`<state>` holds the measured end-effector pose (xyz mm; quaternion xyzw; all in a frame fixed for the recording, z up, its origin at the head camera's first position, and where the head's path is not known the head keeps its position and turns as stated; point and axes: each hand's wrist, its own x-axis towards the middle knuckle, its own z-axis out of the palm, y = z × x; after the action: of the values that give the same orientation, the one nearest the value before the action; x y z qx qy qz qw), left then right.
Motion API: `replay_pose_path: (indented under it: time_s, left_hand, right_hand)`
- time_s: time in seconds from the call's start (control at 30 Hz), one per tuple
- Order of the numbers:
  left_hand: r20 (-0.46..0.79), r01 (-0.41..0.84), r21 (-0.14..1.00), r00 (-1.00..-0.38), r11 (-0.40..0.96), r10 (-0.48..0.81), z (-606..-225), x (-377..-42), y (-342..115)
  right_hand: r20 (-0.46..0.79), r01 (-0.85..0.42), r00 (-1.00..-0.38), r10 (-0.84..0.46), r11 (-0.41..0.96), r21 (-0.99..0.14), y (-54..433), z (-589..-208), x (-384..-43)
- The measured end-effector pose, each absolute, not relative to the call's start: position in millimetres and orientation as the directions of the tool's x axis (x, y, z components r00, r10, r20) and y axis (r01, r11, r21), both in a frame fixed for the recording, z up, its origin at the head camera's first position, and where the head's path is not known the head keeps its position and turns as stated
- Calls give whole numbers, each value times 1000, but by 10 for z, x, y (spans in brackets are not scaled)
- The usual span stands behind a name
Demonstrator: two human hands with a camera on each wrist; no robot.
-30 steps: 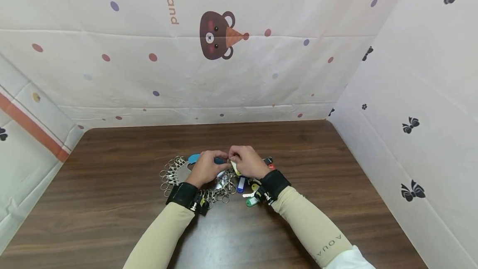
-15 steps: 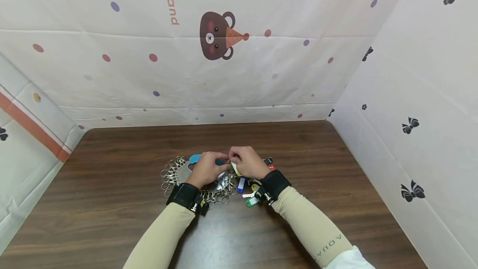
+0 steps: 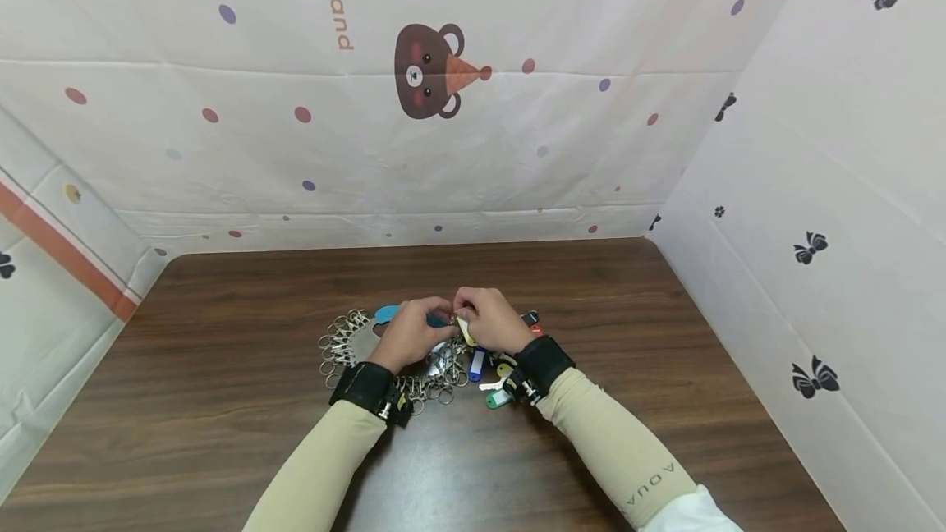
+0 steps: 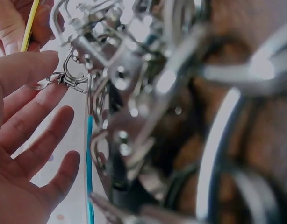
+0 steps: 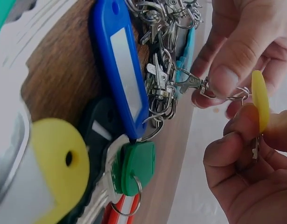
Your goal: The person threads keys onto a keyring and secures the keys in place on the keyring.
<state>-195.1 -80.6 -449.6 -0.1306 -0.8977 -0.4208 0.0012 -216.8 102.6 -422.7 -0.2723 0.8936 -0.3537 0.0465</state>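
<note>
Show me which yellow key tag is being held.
The yellow key tag pinched by the right hand; the other yellow tag lies unheld near the blue tag.

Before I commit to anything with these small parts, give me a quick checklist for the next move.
1. Left hand pinches the silver clip: ok.
2. Right hand pinches the yellow tag: ok.
3. Yellow tag linked to that clip's ring: cannot tell; fingers and overlap obscure it.
4. Blue tag out of both hands: ok.
5. Left wrist view sharp throughout: not ok; the nearest rings are blurred.
</note>
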Motion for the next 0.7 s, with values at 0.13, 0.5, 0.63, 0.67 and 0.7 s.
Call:
replay_pose_path:
  time_s: [0.13, 0.5, 0.63, 0.67, 0.7]
  left_hand:
    - [117, 220, 765, -972, 605, 206, -4494, -1942, -794]
    - [124, 239, 758, -966, 607, 226, -4500, -1928, -798]
    - [116, 235, 761, -966, 605, 230, -4490, -1925, -799]
    - [115, 235, 762, -966, 603, 230, -4494, -1926, -800]
    - [115, 234, 765, -966, 601, 230, -4495, -1927, -800]
  right_hand:
    - [104, -445, -849, -518, 595, -669, 1022, -4219, -2165]
    - [105, -454, -841, -530, 589, -668, 1039, -4222, -2154]
    - [111, -461, -838, -534, 584, -668, 1042, -4221, -2152]
    - [112, -460, -839, -533, 585, -668, 1043, -4223, -2152]
    - [112, -458, -840, -531, 583, -671, 1044, -4224, -2152]
